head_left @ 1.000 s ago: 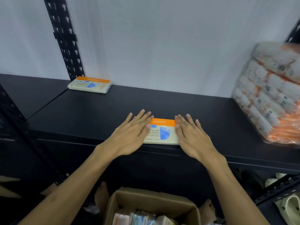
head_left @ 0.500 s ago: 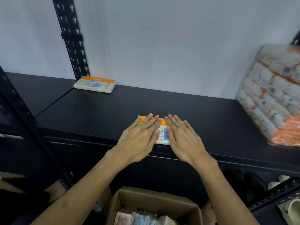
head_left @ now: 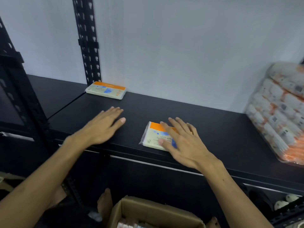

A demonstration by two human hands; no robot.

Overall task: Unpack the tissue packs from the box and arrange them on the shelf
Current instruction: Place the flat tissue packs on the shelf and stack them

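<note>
While the left hand (head_left: 102, 127) is held flat and empty to its left, a cream tissue pack (head_left: 153, 137) with an orange band is pressed by the flat right hand (head_left: 184, 142) near the shelf (head_left: 213, 129) front edge.

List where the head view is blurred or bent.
Head view: motion blur smears the left hand, the wrapped bundle at right and the print on the near tissue pack; wide-angle distortion leans the black upright; lighting dim and even.

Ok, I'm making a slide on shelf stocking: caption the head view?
Right hand flat on a tissue pack at the shelf edge; left hand open beside it.
</note>
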